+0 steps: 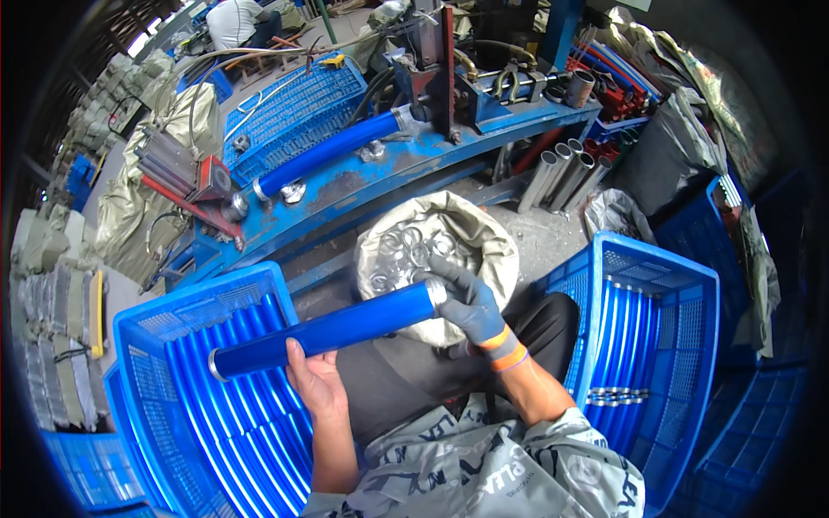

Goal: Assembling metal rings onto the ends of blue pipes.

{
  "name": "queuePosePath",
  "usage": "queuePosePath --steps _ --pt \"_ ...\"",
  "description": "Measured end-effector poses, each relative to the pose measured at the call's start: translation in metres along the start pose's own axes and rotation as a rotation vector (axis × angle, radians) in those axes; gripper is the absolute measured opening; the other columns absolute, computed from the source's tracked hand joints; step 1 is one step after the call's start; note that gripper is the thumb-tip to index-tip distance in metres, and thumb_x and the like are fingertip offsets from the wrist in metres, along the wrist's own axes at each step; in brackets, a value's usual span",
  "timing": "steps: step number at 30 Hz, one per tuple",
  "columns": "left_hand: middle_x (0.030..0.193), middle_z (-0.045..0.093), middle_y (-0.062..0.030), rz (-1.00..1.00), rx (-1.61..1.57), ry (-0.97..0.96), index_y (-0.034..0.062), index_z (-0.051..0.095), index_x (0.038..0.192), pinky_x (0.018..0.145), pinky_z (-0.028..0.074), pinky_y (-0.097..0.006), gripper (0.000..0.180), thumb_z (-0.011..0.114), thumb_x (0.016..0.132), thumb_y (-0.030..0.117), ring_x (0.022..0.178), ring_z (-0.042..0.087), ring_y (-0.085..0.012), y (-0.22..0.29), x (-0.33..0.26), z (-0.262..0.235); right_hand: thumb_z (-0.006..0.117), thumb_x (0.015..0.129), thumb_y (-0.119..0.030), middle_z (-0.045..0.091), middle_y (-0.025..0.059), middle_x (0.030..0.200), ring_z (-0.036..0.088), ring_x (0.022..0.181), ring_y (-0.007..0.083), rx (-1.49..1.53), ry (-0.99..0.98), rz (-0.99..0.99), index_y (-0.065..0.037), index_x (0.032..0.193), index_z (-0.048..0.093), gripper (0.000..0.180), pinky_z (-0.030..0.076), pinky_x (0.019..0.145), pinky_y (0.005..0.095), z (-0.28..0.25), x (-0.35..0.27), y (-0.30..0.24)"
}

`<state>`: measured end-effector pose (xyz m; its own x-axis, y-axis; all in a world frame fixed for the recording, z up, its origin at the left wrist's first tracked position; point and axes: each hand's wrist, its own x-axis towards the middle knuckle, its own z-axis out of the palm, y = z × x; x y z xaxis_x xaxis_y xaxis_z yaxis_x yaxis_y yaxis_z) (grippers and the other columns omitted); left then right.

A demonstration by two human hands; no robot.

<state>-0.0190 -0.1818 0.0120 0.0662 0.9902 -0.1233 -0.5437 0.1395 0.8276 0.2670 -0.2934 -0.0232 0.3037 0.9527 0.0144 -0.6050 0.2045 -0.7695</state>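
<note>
A blue tube (332, 334) with a silver metal ring at each end lies across my lap, its right end slightly higher. My bare left hand (318, 380) grips it from below near the middle, thumb in front. My right hand (471, 304), in a grey glove with an orange cuff, closes around the ringed right end. Just behind the tube stands a pale sack (492, 235) with its rim rolled down. Many loose silver rings (414, 246) fill it. Another blue tube (332, 154) is held lengthwise on the blue metal bench (345, 194).
Blue crates (129, 332) (710, 345) of blue tubes flank me on the left and right. Bare metal tubes (566, 173) stand beyond the sack at the right. Stacked grey bundles (56, 319) line the left side. A person (235, 24) sits at the far left.
</note>
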Motion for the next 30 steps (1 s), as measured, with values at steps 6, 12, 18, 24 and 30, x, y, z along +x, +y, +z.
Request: queuePosePath --steps 6,12,18,24,30 --pt "0.137 0.078 -0.0144 0.025 0.013 0.013 0.0053 0.067 0.145 0.110 0.063 -0.050 0.047 0.073 0.117 0.043 0.128 0.077 -0.0289 -0.004 0.002 -0.013 0.069 0.109 0.000 0.061 0.0162 0.169 0.063 0.148 0.0206 -0.260 0.012 0.023 0.008 0.174 0.047 0.069 0.050 0.126 0.0357 0.007 0.000 0.002" --pt "0.149 0.071 -0.0194 -0.018 0.002 -0.033 0.0093 0.061 0.155 0.114 0.061 -0.059 0.049 0.074 0.116 0.037 0.137 0.072 -0.0358 -0.017 0.021 -0.026 0.068 0.113 -0.008 0.064 0.0154 0.168 0.060 0.150 0.0188 -0.283 0.046 0.116 0.006 0.173 0.050 0.064 0.048 0.127 0.0340 -0.004 0.016 0.013" --pt "0.144 0.075 -0.0192 -0.023 -0.052 -0.044 0.0029 0.065 0.149 0.118 0.059 -0.058 0.053 0.073 0.117 0.043 0.138 0.071 -0.0356 -0.012 0.055 -0.035 0.067 0.116 -0.011 0.070 0.0082 0.155 0.067 0.133 0.0138 -0.339 -0.008 0.117 0.004 0.173 0.052 0.061 0.053 0.117 0.0311 0.024 0.051 0.003" --pt "0.155 0.070 -0.0198 -0.151 -0.275 -0.007 -0.0009 0.063 0.152 0.131 0.049 -0.059 0.066 0.073 0.115 0.053 0.148 0.066 -0.0354 0.003 0.082 -0.027 0.050 0.127 -0.039 0.058 0.0181 0.175 0.054 0.162 0.0279 -0.470 0.012 -0.101 0.003 0.175 0.049 0.064 0.040 0.136 0.0395 -0.027 0.194 -0.009" --pt "0.159 0.067 -0.0193 -0.060 -0.357 0.033 -0.0019 0.058 0.156 0.134 0.047 -0.054 0.070 0.077 0.113 0.050 0.153 0.062 -0.0334 0.069 0.100 -0.035 0.064 0.116 -0.030 0.064 0.0225 0.164 0.054 0.160 0.0399 -1.374 -0.005 -0.586 -0.004 0.168 0.056 0.059 0.040 0.134 0.0507 0.093 0.373 -0.019"
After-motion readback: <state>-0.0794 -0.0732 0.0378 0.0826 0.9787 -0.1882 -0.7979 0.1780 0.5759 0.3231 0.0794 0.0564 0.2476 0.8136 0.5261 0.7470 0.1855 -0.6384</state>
